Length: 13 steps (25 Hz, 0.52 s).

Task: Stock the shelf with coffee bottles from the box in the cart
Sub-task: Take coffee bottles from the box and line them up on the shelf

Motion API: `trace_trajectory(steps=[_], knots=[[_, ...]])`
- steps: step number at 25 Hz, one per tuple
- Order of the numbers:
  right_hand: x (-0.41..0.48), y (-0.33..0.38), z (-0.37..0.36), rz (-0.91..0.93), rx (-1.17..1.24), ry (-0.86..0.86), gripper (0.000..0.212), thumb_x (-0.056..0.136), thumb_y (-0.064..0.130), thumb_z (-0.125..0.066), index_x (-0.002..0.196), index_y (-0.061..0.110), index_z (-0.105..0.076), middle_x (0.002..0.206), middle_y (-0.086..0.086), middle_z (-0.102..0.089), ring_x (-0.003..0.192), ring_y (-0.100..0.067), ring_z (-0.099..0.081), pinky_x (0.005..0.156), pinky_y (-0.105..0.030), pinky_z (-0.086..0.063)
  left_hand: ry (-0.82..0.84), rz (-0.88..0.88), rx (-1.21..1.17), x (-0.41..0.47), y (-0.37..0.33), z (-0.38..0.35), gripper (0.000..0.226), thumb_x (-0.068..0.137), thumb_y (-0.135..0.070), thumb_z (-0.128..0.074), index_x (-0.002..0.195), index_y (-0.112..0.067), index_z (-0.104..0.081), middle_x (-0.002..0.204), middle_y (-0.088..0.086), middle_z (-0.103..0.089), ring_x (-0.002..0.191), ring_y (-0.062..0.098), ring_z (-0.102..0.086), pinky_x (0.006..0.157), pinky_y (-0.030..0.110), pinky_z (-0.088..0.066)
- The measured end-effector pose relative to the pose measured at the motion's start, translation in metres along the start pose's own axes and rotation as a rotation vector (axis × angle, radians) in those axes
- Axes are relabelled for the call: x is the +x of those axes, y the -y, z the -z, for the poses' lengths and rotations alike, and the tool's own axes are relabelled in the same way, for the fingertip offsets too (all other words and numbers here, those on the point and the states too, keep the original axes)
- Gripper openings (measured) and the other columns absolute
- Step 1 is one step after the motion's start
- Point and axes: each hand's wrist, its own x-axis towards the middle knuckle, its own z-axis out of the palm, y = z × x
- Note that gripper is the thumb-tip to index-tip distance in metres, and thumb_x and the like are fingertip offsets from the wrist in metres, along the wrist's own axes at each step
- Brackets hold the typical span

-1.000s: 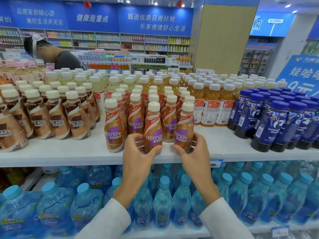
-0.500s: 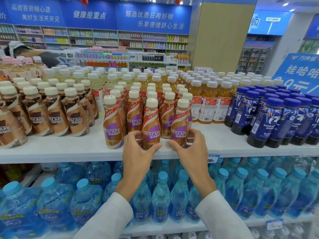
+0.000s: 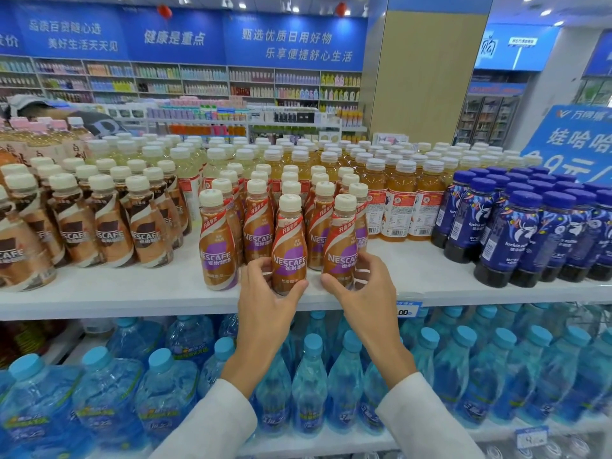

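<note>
A: Front coffee bottles (image 3: 288, 253)?
B: Brown w/ purple patch, red-white swirl, white logo, cream caps.
A: The left batch (image 3: 109, 226)?
B: Dark brown & tan swirls, cream caps too.
A: Right?
B: The juice (image 3: 402, 207) is amber, white labels, red trim. Then dark bottles (image 3: 500, 240), blue-purple wrap w/ white motif, purple caps.
A: The shelf (image 3: 132, 293)?
B: White. Below, water (image 3: 311, 385) pale blue, blue caps. Both sleeves (image 3: 212, 425) white. Far banner (image 3: 291, 44) blue, white txt.

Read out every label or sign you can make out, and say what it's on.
"NESCAFE": purple-labelled plastic coffee bottles, brown-labelled bottles.
"健康是重点": blue wall banner.
"娃哈哈": blue sign.
Dark blue bottles, white price tag: too blurred.
</note>
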Motion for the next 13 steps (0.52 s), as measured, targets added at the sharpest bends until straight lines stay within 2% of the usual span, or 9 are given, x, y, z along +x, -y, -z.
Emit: trace_trajectory(steps=[4,7,10,13], knots=[[0.004,0.001,0.002,0.009,0.009,0.042,0.066,0.075,0.047,-0.085,0.131,0.028,-0.056,0.122,0.009,-0.064,0.104,-0.004,-0.064,0.091,-0.029,-0.058,-0.029,-0.011,0.080,-0.004,-0.005,0.001,0.067,0.082,-0.039,-0.081,0.135,-0.023,-0.044,0.125,-0.008,-0.049,0.114,0.013,-0.055,0.096,0.032,-0.053],[0.001,0.004,-0.001,0.030,0.028,0.097,0.064,0.074,0.043,-0.087,0.129,0.026,-0.060,0.119,0.009,-0.068,0.101,-0.003,-0.066,0.087,-0.023,-0.058,-0.079,-0.003,0.144,-0.010,-0.002,0.009,0.070,0.085,-0.040,-0.078,0.142,-0.020,-0.043,0.131,-0.004,-0.053,0.122,0.017,-0.053,0.103,0.041,-0.050],[-0.003,0.010,-0.014,0.045,0.062,0.119,0.066,0.075,0.040,-0.087,0.132,0.024,-0.060,0.120,0.008,-0.068,0.101,-0.003,-0.067,0.085,-0.020,-0.057,-0.112,0.042,0.103,-0.010,0.001,0.022,0.077,0.084,-0.037,-0.081,0.147,-0.022,-0.038,0.135,-0.004,-0.057,0.121,0.015,-0.057,0.103,0.041,-0.051],[-0.005,0.014,-0.031,0.068,0.057,0.142,0.067,0.077,0.042,-0.085,0.135,0.023,-0.058,0.123,0.007,-0.066,0.106,-0.007,-0.065,0.090,-0.028,-0.058,-0.157,-0.006,0.117,-0.012,0.003,0.028,0.065,0.085,-0.032,-0.080,0.138,-0.020,-0.044,0.131,-0.003,-0.053,0.118,0.017,-0.058,0.100,0.040,-0.053]])
